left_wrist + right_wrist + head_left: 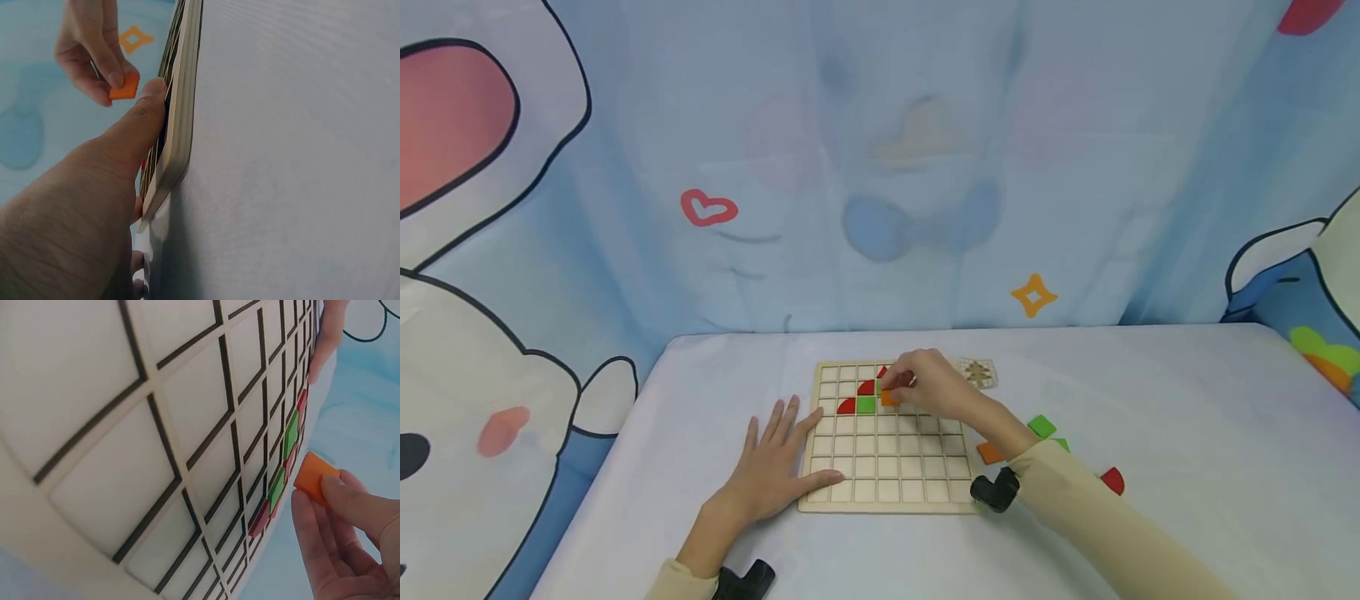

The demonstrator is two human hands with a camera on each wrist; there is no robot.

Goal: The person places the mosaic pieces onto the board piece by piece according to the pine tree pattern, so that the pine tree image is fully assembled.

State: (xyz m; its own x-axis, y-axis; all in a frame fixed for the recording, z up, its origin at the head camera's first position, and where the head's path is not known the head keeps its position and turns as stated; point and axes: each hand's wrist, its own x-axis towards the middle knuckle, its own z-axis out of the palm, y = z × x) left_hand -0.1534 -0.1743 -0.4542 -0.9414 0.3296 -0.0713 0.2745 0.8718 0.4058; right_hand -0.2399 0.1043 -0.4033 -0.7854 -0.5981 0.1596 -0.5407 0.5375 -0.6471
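Observation:
My right hand (928, 383) pinches an orange square tile (314, 477) between thumb and fingers, above the upper part of a wooden grid board (887, 507). Set in the board's cells are a green square tile (866, 405) and red curved-edge pieces, one (847, 406) to its left and another (866, 387) just above it. More red and green shows beside the right fingertips, partly hidden by them. With fingers spread, my left hand (771, 475) rests at the board's left side, index fingertip and thumb on its edge. The left wrist view shows that thumb (144, 115) lying along the rim.
A small card (978, 373) with a tree-like pattern lies at the board's upper right corner. Right of the board, around the right forearm, are loose pieces: an orange tile (990, 452), green tiles (1042, 426) and a red piece (1113, 480). A printed curtain (925, 275) hangs behind the white table.

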